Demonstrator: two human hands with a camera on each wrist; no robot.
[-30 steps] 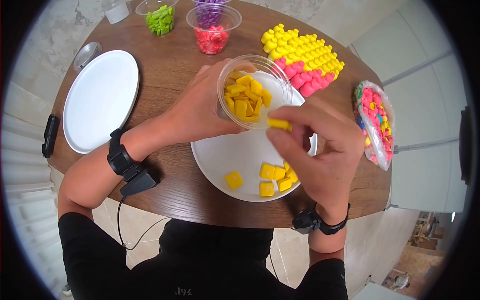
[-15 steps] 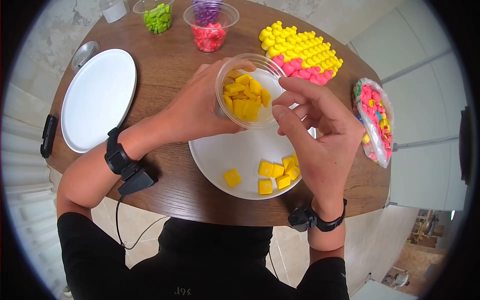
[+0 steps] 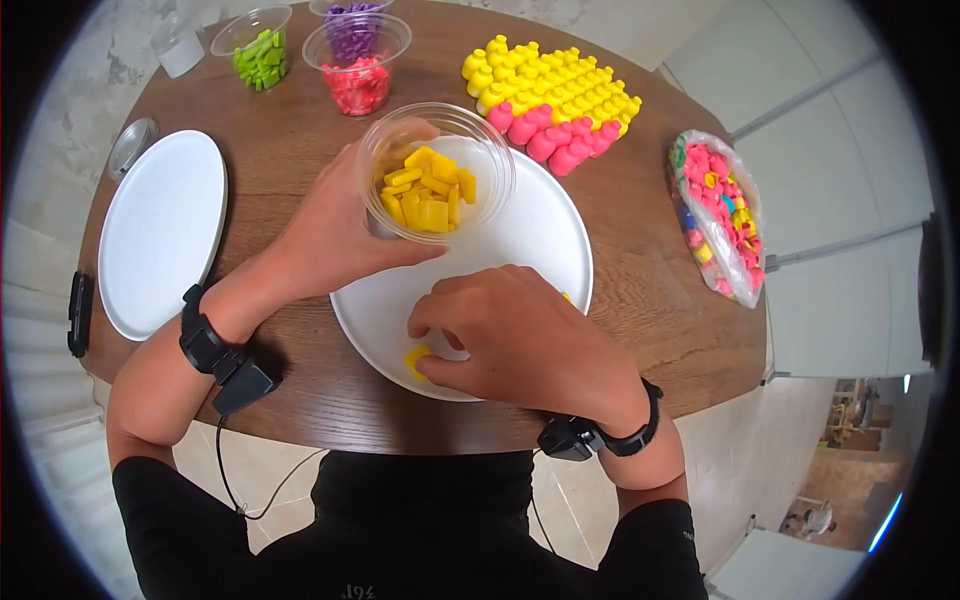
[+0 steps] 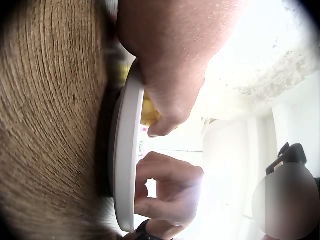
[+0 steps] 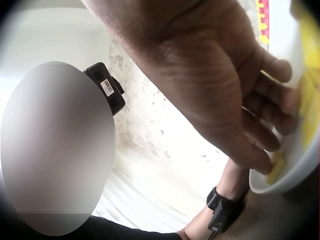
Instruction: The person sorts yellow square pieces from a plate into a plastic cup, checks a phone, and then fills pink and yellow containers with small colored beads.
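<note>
My left hand (image 3: pixel 335 215) grips a clear plastic cup (image 3: pixel 497 190), tilted over the white plate (image 3: pixel 565 225), with several yellow tiles (image 3: pixel 432 212) inside. Lower down, my right hand (image 3: pixel 530 345) is over the plate's front, fingers bent and apart. Its thumb touches a single yellow tile (image 3: pixel 415 362) lying near the plate's left front edge; the right wrist view shows this tile (image 5: pixel 276 170) by the thumb tip, with a gap to the index finger. My right hand hides most of the other tiles on the plate. Fingers of my left hand (image 4: pixel 170 75) hide much of the cup in the left wrist view.
A second white plate (image 3: pixel 160 235) lies at the left. Cups of green pieces (image 3: pixel 260 62), red pieces (image 3: pixel 358 85) and purple pieces (image 3: pixel 352 35) stand at the back. Yellow and pink bottles (image 3: pixel 550 90) stand behind the plate; a bag of colourful pieces (image 3: pixel 722 215) is at the right.
My right hand has let go of a yellow tile at the cup and moved down and left to the lone tile on the plate. My left hand still holds the cup; the head view has shifted.
</note>
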